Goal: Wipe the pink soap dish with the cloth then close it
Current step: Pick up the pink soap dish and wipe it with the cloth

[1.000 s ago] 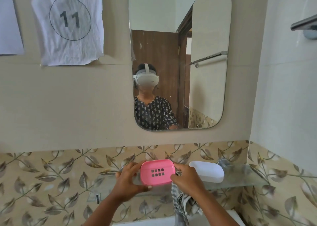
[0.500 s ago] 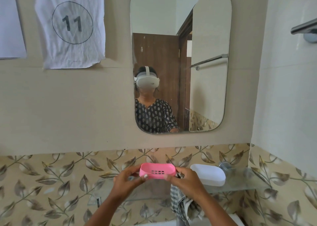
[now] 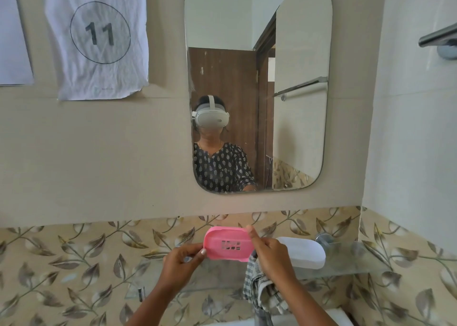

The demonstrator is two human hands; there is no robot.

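The pink soap dish tray point(image 3: 228, 243), with a patch of drain slots in its middle, is held up in front of the leaf-patterned tiles. My left hand point(image 3: 181, 260) pinches its left end. Its right end is gripped by my right hand point(image 3: 268, 254), which also holds a grey checked cloth point(image 3: 259, 288) hanging down from the palm. The tray's slotted face is tilted toward me. A white soap dish part point(image 3: 303, 252) lies on the glass shelf point(image 3: 356, 264) just right of my right hand.
A mirror point(image 3: 257, 83) hangs on the wall above and reflects a person in a headset. A paper sign point(image 3: 99, 36) reading "WORKSTATION 11" is at the upper left. A metal bar point(image 3: 439, 37) juts from the right wall. The white sink rim point(image 3: 341, 318) shows below.
The pink tray was turned edge-on half a second ago and now shows its slotted face tilted toward me again. Both hands kept their hold on its ends.
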